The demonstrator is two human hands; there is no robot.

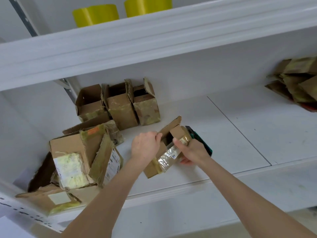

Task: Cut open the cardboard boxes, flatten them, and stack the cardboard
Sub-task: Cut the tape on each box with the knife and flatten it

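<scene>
Fingers (158, 135) of left hand (145, 146) curl over the edge of an upright flap on the small box (153, 169), pinching it. Right hand (193, 152) wraps the box's taped end, thumb on top of the shiny tape, other fingers curled underneath. Both hands are closed on the box. Box sits on the white shelf (240, 134) near the front edge, top partly open, taped label strip across the near side.

Step in hand, as I read it: spreading the flaps so the box can collapse. Best done by steadying the taped end with the right hand and peeling the flap outward along its fold with the left. The tape over the near seam looks uncut, so it likely needs slitting first or the card will tear.

Dark green tool (204, 143), probably the cutter, is just behind the right hand; can't tell if it's held or lying on the shelf. Pile of torn boxes (72, 160) near on the left crowds the flap side. Row of three open boxes (120, 109) stands at the back. Flattened cardboard stack (298, 79) is far right, well apart, the likely stacking spot. Yellow rolls (96, 14) are on the shelf above.
</scene>
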